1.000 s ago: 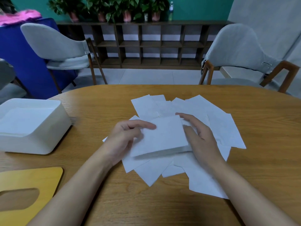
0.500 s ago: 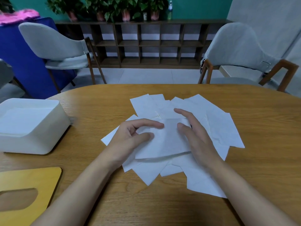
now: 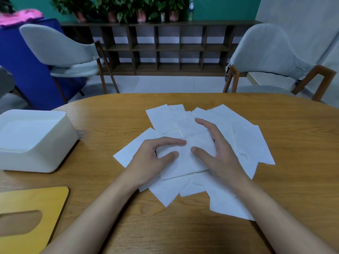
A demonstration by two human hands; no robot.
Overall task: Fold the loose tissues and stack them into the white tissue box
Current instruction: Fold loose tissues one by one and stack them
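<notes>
Several loose white tissues (image 3: 247,142) lie spread in a messy pile at the middle of the wooden table. On top of the pile is a folded tissue (image 3: 185,160). My left hand (image 3: 152,158) lies on its left part with fingers stretched flat and thumb pressing the paper. My right hand (image 3: 218,153) presses its right part, fingers straight and spread. The white tissue box (image 3: 38,154) stands open at the left, with flat tissues inside.
A yellow wooden lid (image 3: 31,213) with an oval slot lies at the near left. The round table edge (image 3: 183,95) runs behind the pile. Two grey chairs (image 3: 266,57) and a dark shelf with plants stand beyond.
The raised near edge of the folded tissue has been pressed flat. Both hands slid inward over it, thumbs now close together.
</notes>
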